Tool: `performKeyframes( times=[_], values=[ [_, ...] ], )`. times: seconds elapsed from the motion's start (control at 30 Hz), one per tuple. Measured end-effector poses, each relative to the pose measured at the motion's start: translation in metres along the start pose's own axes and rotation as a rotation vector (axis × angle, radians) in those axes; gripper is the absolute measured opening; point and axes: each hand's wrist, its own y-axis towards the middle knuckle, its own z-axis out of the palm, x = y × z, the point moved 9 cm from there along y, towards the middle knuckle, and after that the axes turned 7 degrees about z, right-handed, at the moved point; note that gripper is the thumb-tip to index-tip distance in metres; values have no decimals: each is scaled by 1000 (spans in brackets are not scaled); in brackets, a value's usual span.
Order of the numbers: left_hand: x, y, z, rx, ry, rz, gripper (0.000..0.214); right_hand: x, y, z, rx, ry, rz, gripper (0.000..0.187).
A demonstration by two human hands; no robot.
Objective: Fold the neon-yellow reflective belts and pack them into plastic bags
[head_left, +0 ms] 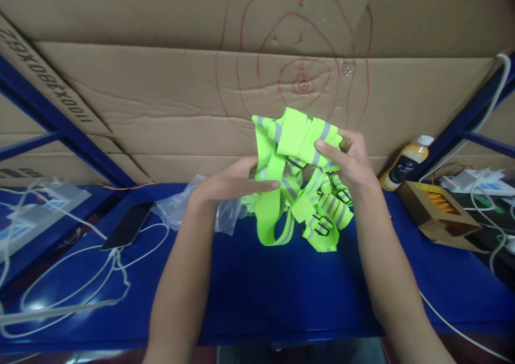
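My right hand pinches a folded bundle of fluorescent yellow-green reflective strap with grey stripes, its thumb on the front. My left hand is at the strap's left part, its thumb across the front of a hanging length and its other fingers partly hidden behind. A loop of this strap droops below my left hand. Under the bundle, more rolled and folded straps with black buckles lie in a pile on the blue table.
Clear plastic bags lie behind my left arm. At left are a dark phone, white cables and a power strip. On the right stand a juice bottle and an open cardboard box. A cardboard wall closes the back.
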Motion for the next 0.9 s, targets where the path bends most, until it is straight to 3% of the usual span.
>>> performKeyframes(
  times=[0.1,0.17,0.23,0.3,0.4,0.53,0.77,0.9],
  values=[
    [-28,-9,-36,-346,114,216,90,14,-3,10,100,-119,-24,42],
    [-56,-18,-43,-492,249,389,94,21,-8,21,205,-227,-16,42],
    [-72,-17,-28,-415,283,466,84,26,-11,27,264,-277,-10,43],
    [-75,-11,-12,-315,272,439,69,29,-13,28,275,-275,-19,44],
    [-64,-5,-5,-323,318,281,57,26,-13,27,276,-281,-16,44],
    [-46,0,3,-231,313,73,49,18,-16,29,334,-303,45,47],
    [-49,4,0,-289,195,176,42,34,-21,40,415,-463,-30,39],
    [-35,1,-7,-287,18,98,50,42,-26,42,442,-541,-64,34]
  ],
)
